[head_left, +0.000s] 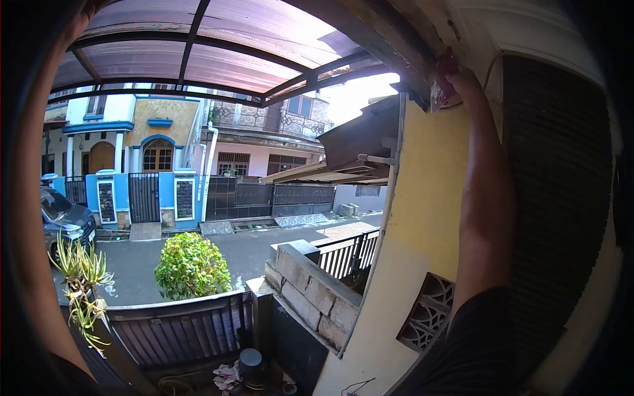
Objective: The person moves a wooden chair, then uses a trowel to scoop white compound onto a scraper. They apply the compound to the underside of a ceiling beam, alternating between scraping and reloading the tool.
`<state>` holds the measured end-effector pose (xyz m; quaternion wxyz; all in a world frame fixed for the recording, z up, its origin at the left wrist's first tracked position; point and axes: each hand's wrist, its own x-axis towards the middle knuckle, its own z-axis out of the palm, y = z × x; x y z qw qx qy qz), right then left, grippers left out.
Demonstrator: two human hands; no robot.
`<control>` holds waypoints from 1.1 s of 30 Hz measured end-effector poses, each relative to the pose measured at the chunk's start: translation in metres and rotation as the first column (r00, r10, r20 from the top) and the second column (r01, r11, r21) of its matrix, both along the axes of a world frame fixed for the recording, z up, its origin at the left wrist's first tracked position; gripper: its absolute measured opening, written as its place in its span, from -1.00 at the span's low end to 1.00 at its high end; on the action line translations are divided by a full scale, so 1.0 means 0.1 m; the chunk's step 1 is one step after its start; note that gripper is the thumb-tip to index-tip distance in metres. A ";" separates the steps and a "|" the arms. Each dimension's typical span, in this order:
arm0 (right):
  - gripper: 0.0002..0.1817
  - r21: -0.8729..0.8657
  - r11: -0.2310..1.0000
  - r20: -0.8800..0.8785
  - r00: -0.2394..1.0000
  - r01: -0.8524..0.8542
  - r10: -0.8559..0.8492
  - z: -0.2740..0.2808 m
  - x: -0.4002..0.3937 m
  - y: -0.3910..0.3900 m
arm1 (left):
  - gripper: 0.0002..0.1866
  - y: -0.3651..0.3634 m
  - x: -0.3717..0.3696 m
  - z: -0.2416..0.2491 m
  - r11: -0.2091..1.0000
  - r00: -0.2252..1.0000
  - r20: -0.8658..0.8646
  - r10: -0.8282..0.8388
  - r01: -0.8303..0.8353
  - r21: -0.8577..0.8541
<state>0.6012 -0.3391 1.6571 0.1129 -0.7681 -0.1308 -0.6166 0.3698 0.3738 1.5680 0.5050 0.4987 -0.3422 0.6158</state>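
Starting far left, the left hand (82, 18) is up at the top corner of the view, near the dark frame of the see-through roof (251, 63); it's mostly cut off, so I can't tell if it's gripping anything; below it a car (66, 214) sits at the left end of the street, with a spiky plant (82, 270) closer in; then a round green bush (191, 265) shows above the top edge of a slatted gate (178, 333); on the ground near the gate's right end there's a crumpled cloth (227, 375) just beside a dark bucket (251, 369); next comes a low block wall (317, 294), then the yellow wall (429, 145) with a patterned vent (428, 311) low on it; at that wall's top edge, right under the beam (406, 49), is a reddish rag-like piece (445, 87), pinched in the fingers of the right hand (464, 84); a dark ridged panel (558, 198) fills the far right.
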 end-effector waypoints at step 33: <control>-0.73 0.276 0.922 0.066 0.952 0.270 -0.298 -0.65 -0.90 1.25 | -0.36 0.68 0.11 0.33 0.970 0.975 -0.070 -0.209 0.216 0.115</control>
